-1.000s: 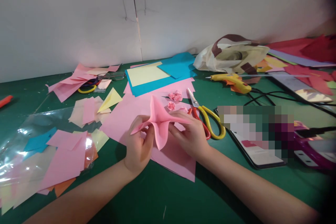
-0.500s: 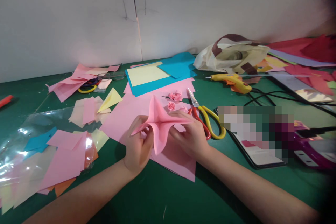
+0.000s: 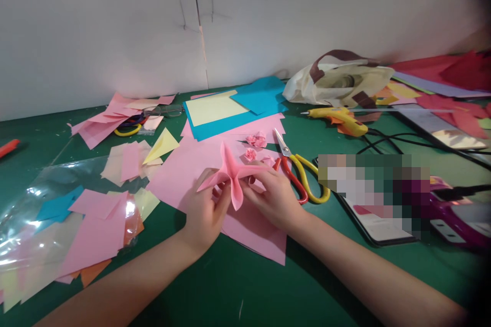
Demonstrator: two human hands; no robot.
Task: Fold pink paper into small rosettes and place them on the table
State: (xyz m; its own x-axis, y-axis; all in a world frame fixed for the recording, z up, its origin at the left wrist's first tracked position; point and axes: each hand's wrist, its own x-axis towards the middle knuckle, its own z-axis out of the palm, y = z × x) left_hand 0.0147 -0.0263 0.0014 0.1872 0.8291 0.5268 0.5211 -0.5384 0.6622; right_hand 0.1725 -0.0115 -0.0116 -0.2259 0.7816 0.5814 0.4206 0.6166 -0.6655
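Observation:
Between my two hands is a piece of pink folded paper (image 3: 235, 176), shaped like a star with four narrow arms. My left hand (image 3: 205, 204) is closed on its left and lower side, the thumb near the front arm. On the other side my right hand (image 3: 270, 194) pinches it, fingers partly behind the paper. Beneath lie pink paper sheets (image 3: 261, 235) on the green table. Just beyond my right hand are small pink paper roses (image 3: 251, 154) and scissors (image 3: 303, 168) with red and yellow handles.
A clear plastic bag (image 3: 38, 199) with paper pieces lies left. Blue sheets (image 3: 264, 94) and a yellow sheet (image 3: 217, 107) lie at the back. To the right are a yellow glue gun (image 3: 337, 118), cables, a phone (image 3: 383, 225), a purple power strip (image 3: 456, 214) and a cloth bag (image 3: 337, 82).
The pink paper's four arms have drawn in and become narrower. Both hands have come slightly closer together around it. Things on the table stay where they were.

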